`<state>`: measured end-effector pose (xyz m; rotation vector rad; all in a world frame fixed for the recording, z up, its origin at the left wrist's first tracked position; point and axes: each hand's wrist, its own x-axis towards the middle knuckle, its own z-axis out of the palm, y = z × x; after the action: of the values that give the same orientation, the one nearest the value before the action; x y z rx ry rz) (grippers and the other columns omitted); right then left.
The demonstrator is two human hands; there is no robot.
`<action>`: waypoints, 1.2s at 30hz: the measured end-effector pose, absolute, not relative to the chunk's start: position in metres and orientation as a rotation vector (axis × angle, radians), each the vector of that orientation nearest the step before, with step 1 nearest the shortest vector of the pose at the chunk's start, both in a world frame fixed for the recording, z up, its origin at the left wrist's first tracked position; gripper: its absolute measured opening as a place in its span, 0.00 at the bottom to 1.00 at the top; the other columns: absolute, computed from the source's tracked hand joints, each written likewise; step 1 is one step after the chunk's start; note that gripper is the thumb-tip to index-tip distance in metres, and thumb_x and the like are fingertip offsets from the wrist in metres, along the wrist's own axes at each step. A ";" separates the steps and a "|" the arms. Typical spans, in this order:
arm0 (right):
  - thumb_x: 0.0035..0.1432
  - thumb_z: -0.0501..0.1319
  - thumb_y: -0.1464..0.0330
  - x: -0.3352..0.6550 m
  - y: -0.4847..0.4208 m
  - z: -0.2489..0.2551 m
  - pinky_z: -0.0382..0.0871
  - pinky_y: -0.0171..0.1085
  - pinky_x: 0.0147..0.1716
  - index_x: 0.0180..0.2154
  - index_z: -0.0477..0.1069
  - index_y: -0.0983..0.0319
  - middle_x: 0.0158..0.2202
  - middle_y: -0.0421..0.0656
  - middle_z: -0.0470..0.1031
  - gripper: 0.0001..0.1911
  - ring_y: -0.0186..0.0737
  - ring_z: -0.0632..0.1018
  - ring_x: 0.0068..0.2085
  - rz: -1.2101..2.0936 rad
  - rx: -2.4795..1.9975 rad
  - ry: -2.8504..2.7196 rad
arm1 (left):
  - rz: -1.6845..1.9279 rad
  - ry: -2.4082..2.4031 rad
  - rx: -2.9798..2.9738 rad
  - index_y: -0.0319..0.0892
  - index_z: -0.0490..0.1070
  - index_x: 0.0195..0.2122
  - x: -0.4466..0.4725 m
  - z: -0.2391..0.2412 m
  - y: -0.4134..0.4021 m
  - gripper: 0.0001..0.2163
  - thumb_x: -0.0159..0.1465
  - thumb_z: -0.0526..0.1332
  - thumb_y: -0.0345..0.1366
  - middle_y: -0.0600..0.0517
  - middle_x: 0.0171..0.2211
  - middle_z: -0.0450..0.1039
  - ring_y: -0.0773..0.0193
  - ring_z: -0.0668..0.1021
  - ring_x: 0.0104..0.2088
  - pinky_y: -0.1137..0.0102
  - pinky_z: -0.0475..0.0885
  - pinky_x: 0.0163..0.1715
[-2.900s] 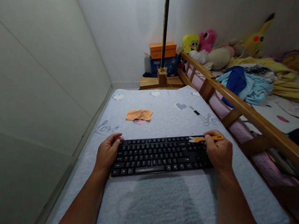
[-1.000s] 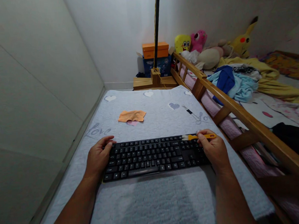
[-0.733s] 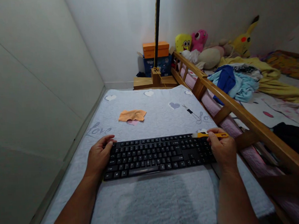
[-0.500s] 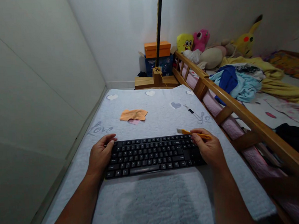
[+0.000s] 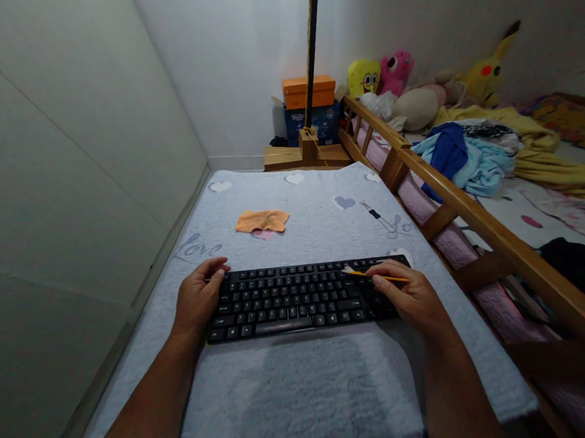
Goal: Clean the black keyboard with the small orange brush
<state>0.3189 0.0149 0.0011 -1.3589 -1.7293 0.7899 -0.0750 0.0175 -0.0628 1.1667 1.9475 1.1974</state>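
Note:
A black keyboard (image 5: 283,306) lies flat on a pale blue cover (image 5: 294,386) printed with hearts. My left hand (image 5: 200,299) is closed around its left end, thumb on top near the upper left corner. Over the number pad side, my right hand (image 5: 405,291) pinches a small brush (image 5: 387,278) with a yellow handle. The pale bristles point left, at the upper right keys; whether they touch them I cannot tell. Beyond the keyboard lie a crumpled orange cloth (image 5: 262,221) and, to the right, a thin metal tool with a black band (image 5: 375,214).
Along the right runs a wooden rail (image 5: 453,218), with clothes (image 5: 468,156) and plush toys (image 5: 409,104) behind it. A pale panel (image 5: 82,214) rises on the left. At the far end stand an orange box (image 5: 308,92) and a dark upright pole (image 5: 312,51).
My right hand has shifted from the keyboard's right end to above its keys, bringing the brush down and toward me. My left hand stays at the left end.

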 end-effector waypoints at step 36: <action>0.66 0.62 0.62 0.310 0.008 -0.001 0.70 0.40 0.42 0.37 0.81 0.59 0.38 0.45 0.78 0.11 0.44 0.79 0.41 0.941 -1.287 -1.817 | 1.248 1.919 1.175 0.43 0.80 0.49 -0.076 -0.066 0.017 0.20 0.59 0.63 0.46 0.47 0.42 0.83 0.53 0.82 0.43 0.62 0.74 0.46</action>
<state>0.3097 0.0079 -0.0011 -1.2865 -1.8173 0.9408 -0.0761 0.0174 -0.0658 1.1746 1.9186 1.2480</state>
